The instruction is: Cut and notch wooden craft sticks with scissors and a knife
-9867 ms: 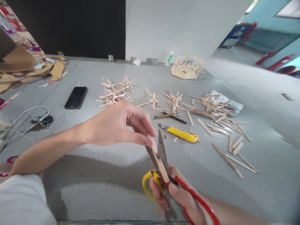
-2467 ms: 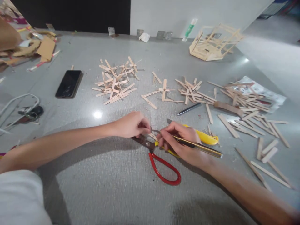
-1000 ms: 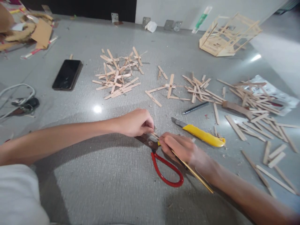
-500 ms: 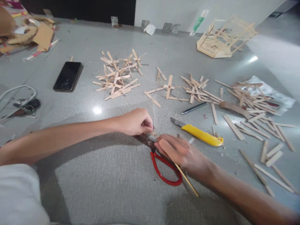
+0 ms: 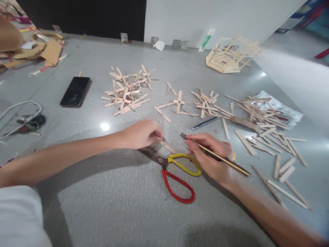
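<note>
My left hand is closed, its fingertips pinching the end of a short light wooden stick. Between the fingers of my right hand lies a long thin stick, dark with a gold edge, like a pencil. That hand also covers most of the yellow utility knife; its dark blade shows past the fingertips, and whether the knife is gripped is unclear. Scissors with one yellow and one red handle lie between the hands, their blades reaching under my left hand.
Loose and joined wooden sticks are spread behind the hands and at right. A pen lies behind my right hand. A phone and a cable are at left, cardboard scraps and a stick frame farther back.
My right hand has left the short stick and moved right, onto the utility knife. The scissors' yellow handle has come into sight. The view has shifted slightly.
</note>
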Tool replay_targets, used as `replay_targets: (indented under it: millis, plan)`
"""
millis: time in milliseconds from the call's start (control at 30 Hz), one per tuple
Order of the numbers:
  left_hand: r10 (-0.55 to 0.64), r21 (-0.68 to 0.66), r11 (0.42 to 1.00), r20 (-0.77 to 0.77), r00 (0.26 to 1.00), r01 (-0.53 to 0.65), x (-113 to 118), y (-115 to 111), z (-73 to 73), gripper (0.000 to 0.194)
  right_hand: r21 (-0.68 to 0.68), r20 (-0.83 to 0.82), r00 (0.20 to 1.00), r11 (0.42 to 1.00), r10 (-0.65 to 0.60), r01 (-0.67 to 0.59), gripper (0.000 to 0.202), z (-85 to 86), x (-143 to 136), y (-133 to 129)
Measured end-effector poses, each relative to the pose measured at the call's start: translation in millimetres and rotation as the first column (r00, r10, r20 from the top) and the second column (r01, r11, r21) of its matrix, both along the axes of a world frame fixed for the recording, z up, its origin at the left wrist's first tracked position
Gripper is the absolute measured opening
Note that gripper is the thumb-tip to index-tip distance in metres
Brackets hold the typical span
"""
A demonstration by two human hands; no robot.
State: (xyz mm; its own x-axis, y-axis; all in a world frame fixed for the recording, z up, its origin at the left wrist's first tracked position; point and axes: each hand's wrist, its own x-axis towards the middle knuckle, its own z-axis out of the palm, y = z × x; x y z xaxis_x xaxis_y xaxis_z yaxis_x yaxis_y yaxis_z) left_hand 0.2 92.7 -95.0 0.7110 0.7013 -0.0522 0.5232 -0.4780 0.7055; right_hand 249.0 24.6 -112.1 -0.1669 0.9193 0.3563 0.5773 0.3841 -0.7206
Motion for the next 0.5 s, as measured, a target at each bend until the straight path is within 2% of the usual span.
replay_targets:
  millis: [133, 200, 267, 367, 500]
  plan:
    - [0.020, 0.160, 0.987, -0.061, 0.998, -0.010, -2, 2, -1.4, 0.008, 0.045, 0.029, 0.999, 0.998, -0.038, 0.036, 0.012, -5.1, 6, 9]
    - [0.039, 0.234, 0.972, -0.050, 0.998, -0.026, -2, 0, -2.7, 0.013, -0.009, -0.075, 0.997, 1.000, 0.018, -0.019, 0.024, -9.9, 7, 9]
    - [0.078, 0.326, 0.943, -0.037, 0.996, -0.061, -2, -5, -4.4, 0.018, -0.095, -0.262, 0.961, 0.989, 0.084, -0.112, 0.034, -13.1, 5, 8]
    - [0.072, 0.388, 0.920, -0.042, 0.996, -0.050, -3, -9, -7.2, 0.026, -0.177, -0.468, 0.880, 0.968, 0.077, -0.178, 0.024, -12.1, 1, 6]
    - [0.072, 0.400, 0.916, -0.103, 0.992, -0.025, -3, -11, -5.8, 0.029, -0.240, -0.455, 0.890, 0.960, 0.023, -0.147, 0.021, -6.3, -2, 5]
